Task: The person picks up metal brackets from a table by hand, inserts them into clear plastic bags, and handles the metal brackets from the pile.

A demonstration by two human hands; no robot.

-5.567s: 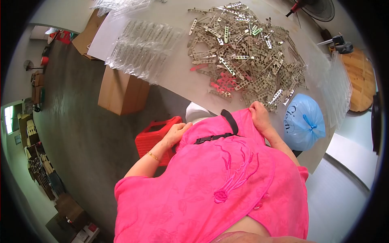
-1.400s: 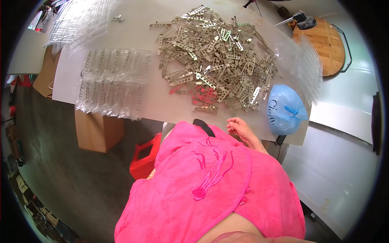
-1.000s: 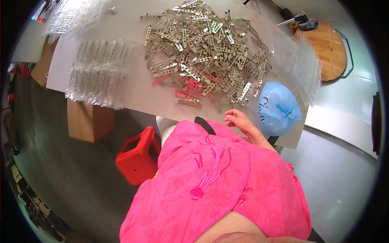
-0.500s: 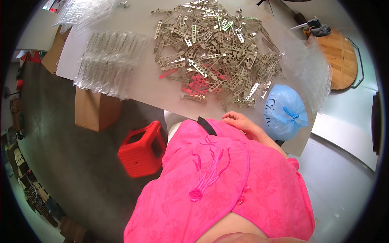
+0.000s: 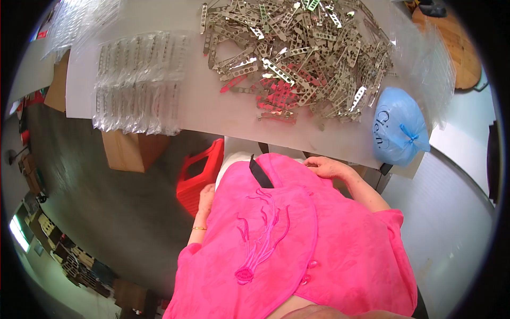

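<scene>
My right hand (image 5: 326,168) rests against the front of my pink top, just below the near table edge. Its fingers are loosely bent and a little apart, and I see nothing in them. Down at my other side, my left hand (image 5: 206,200) is next to the red plastic stool (image 5: 201,171); its fingers are mostly hidden, so I cannot tell whether it touches the stool. Beyond the edge, a heap of flat metal strips with round holes (image 5: 303,58) covers the table (image 5: 212,114). Some red-looking strips (image 5: 281,94) lie at its near side.
Clear plastic sleeves (image 5: 138,85) holding metal strips lie in two rows at the left. A tied blue bag (image 5: 398,125) with writing stands at the right corner, beside more clear plastic (image 5: 433,69). A cardboard box (image 5: 125,151) is under the table. A round wooden seat (image 5: 451,50) is at right.
My left hand has come into view beside the stool. My right hand has drawn back from the table edge to my top. The view has shifted, bringing the table closer.
</scene>
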